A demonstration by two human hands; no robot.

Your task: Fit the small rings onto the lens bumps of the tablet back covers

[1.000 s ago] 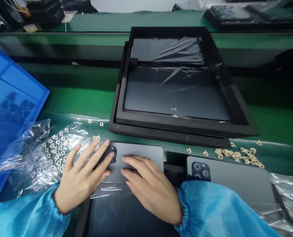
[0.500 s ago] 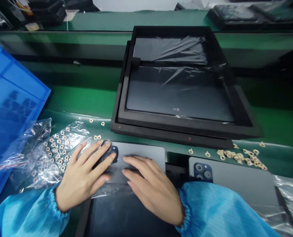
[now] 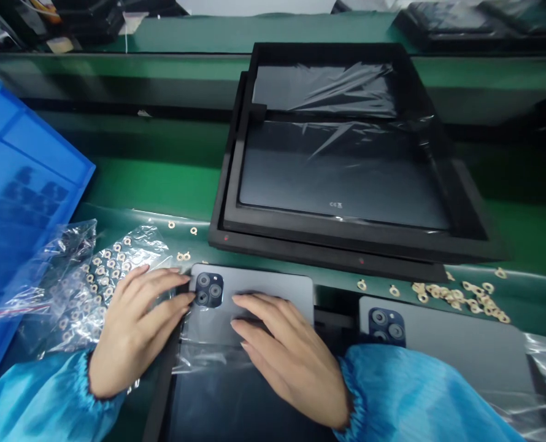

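Note:
A grey tablet (image 3: pixel 249 282) lies back up in front of me, its dark square camera block (image 3: pixel 209 290) uncovered at the upper left. Clear film (image 3: pixel 203 356) covers its lower part, and a black foam tray holds it. My left hand (image 3: pixel 137 325) is at the tablet's upper left edge, fingers stretched out and fingertips at the rim; I cannot tell how firmly they touch. Flat on the tablet's back, right of the camera block, rests my right hand (image 3: pixel 286 356) with its fingers extended. Neither hand grips anything.
Black foam trays (image 3: pixel 291 245) with a film-wrapped tablet are stacked behind. Another grey tablet (image 3: pixel 452 344) lies at right, near scattered small ring-shaped tabs (image 3: pixel 480 298). At left are a clear bag (image 3: pixel 110 264) of such tabs and a blue plastic bin (image 3: pixel 29 159).
My left hand has moved left off the camera block to the tablet's edge, which uncovers the lenses. My right hand stays on the back. The view has shifted slightly.

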